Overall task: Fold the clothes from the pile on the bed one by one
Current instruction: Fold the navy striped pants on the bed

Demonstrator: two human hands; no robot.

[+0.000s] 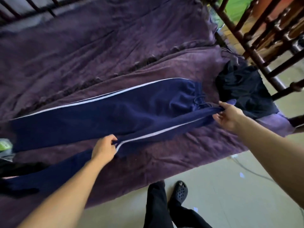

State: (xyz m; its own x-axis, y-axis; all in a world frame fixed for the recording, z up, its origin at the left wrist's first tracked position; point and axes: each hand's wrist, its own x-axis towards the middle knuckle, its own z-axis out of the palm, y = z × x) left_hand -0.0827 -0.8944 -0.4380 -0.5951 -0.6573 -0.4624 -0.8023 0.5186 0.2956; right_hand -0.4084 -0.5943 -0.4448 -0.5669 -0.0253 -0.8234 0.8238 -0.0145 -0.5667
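Two hands (103,148) (228,116) pinch trousers (115,116); possibly folded garment (243,89) beside.

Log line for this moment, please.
step: folding navy track pants | left hand: grips near leg | right hand: grips waistband | dark clothes: beside waistband

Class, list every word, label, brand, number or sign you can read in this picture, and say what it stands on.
No text can be read.
The navy track pants: white side stripes only, no logo.
The black garment and purple bedcover: no print.
The green object at left edge: too blurred to tell.
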